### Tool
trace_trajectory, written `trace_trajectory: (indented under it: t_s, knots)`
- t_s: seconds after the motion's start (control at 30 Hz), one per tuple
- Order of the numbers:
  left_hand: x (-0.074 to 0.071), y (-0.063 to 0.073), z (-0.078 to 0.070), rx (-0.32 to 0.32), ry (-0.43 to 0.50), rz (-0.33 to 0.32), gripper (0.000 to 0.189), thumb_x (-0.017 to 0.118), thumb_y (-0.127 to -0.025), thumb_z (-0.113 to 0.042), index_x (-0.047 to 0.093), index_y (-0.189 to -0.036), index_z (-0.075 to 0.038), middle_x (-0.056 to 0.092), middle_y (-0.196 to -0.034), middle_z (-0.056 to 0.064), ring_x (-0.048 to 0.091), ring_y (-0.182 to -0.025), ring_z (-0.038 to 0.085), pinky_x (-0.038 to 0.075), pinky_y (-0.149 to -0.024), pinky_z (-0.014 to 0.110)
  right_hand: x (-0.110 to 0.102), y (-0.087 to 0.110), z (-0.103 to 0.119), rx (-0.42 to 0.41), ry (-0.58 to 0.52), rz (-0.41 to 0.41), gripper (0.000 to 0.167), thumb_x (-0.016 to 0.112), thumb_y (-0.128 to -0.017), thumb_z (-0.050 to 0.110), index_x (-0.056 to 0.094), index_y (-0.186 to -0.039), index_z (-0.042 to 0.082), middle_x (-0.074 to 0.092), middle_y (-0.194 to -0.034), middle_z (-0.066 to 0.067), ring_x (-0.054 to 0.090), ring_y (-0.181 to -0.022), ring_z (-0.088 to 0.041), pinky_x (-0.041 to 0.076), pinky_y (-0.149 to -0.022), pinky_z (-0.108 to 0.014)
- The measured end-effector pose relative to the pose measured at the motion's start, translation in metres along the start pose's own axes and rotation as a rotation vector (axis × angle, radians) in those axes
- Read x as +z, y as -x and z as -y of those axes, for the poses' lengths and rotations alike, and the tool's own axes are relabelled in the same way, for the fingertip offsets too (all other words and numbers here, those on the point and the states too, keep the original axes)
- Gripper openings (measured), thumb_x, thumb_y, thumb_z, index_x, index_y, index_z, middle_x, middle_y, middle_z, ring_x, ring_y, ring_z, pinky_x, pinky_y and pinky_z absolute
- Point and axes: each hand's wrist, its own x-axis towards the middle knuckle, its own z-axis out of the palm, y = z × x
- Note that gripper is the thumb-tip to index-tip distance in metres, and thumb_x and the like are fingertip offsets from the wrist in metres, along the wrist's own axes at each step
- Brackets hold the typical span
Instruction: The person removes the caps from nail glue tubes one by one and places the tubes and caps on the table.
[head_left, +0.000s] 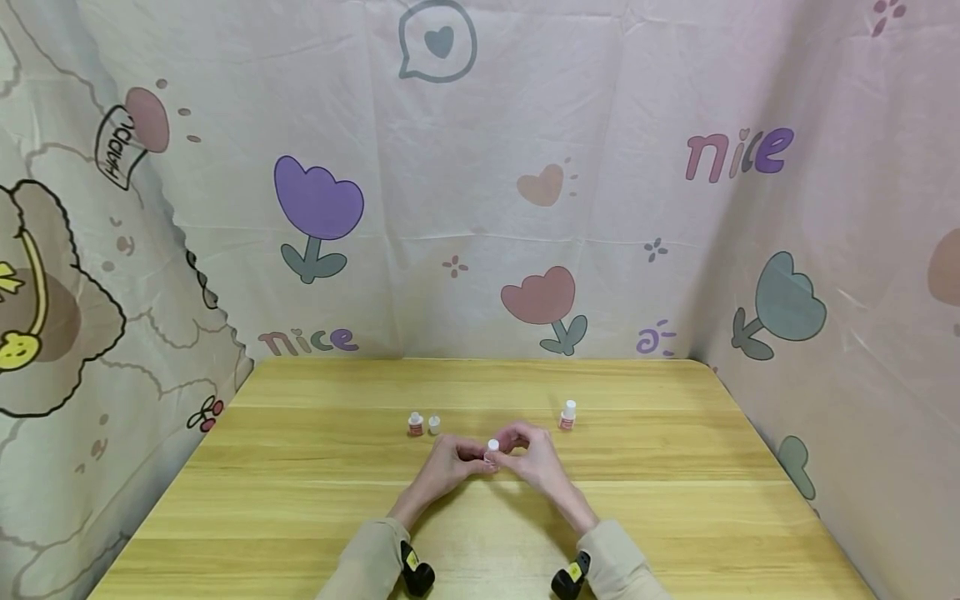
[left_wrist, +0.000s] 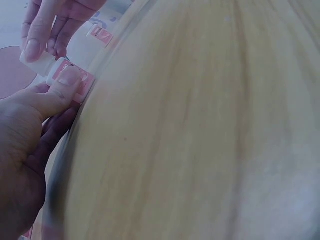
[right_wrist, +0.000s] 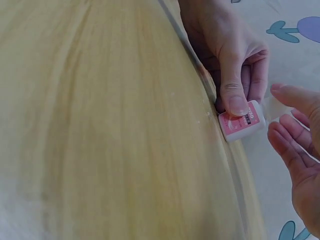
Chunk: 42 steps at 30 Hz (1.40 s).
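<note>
Near the middle of the table, both hands meet at a small white bottle with a pink label (right_wrist: 241, 121). My left hand (head_left: 448, 468) grips the bottle's body, its thumb lying across the label in both wrist views. At the top end, my right hand (head_left: 538, 460) pinches the white cap (left_wrist: 39, 63) between thumb and fingers. The cap sits at the bottle's neck; whether it is screwed down I cannot tell. In the right wrist view the bottle is tilted, close to the table's edge line.
Behind the left hand stands a similar bottle (head_left: 416, 426) with a narrow white top, and a loose white cap (head_left: 434, 426) beside it. A third bottle (head_left: 567, 417), capped, stands farther right. The wooden table (head_left: 300, 517) meets a printed cloth (head_left: 450, 292) at its back.
</note>
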Motion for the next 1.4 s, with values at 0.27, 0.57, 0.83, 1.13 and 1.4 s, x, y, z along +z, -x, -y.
trace_trajectory:
  t_s: [0.27, 0.57, 0.83, 1.13, 1.4]
  knots:
    - [0.001, -0.001, 0.0, 0.006, 0.01, -0.015, 0.014, 0.085, -0.079, -0.016, 0.081, -0.092, -0.012, 0.08, -0.086, 0.006, 0.07, -0.074, 0.007, 0.054, -0.067, 0.017, 0.002, -0.001, 0.0, -0.008, 0.014, -0.029, 0.017, 0.08, -0.079, -0.006, 0.068, -0.091, -0.008, 0.072, -0.083, -0.022, 0.068, -0.076, -0.027, 0.059, -0.08, -0.053]
    - [0.004, -0.001, -0.006, 0.013, -0.016, -0.033, 0.012, 0.083, -0.079, -0.003, 0.08, -0.091, -0.004, 0.079, -0.084, 0.014, 0.073, -0.073, 0.022, 0.053, -0.065, 0.017, 0.002, -0.001, -0.002, -0.007, 0.001, -0.023, 0.013, 0.077, -0.081, -0.007, 0.069, -0.091, -0.009, 0.072, -0.088, -0.024, 0.069, -0.08, -0.034, 0.058, -0.083, -0.054]
    - [0.002, 0.0, -0.007, 0.022, -0.009, -0.031, 0.014, 0.083, -0.079, -0.008, 0.08, -0.093, -0.005, 0.079, -0.086, 0.011, 0.074, -0.076, 0.018, 0.056, -0.068, 0.019, 0.003, -0.002, -0.009, -0.009, 0.002, -0.003, 0.012, 0.076, -0.082, -0.007, 0.071, -0.093, -0.007, 0.073, -0.093, -0.022, 0.069, -0.083, -0.029, 0.06, -0.086, -0.048]
    - [0.0, -0.001, 0.001, 0.004, 0.025, 0.008, 0.017, 0.084, -0.081, -0.018, 0.081, -0.095, -0.01, 0.08, -0.09, 0.007, 0.075, -0.08, 0.01, 0.057, -0.072, 0.019, 0.006, -0.006, -0.037, -0.039, -0.025, 0.02, 0.013, 0.078, -0.083, -0.001, 0.074, -0.095, 0.001, 0.074, -0.095, -0.015, 0.07, -0.085, -0.018, 0.06, -0.089, -0.034]
    - [0.0, 0.0, 0.0, 0.016, 0.016, 0.005, 0.015, 0.084, -0.081, -0.017, 0.081, -0.094, -0.01, 0.08, -0.088, 0.008, 0.072, -0.077, 0.005, 0.056, -0.07, 0.018, 0.008, -0.005, -0.034, -0.03, 0.02, -0.029, 0.015, 0.078, -0.081, -0.005, 0.07, -0.094, -0.004, 0.074, -0.087, -0.019, 0.069, -0.079, -0.023, 0.06, -0.082, -0.047]
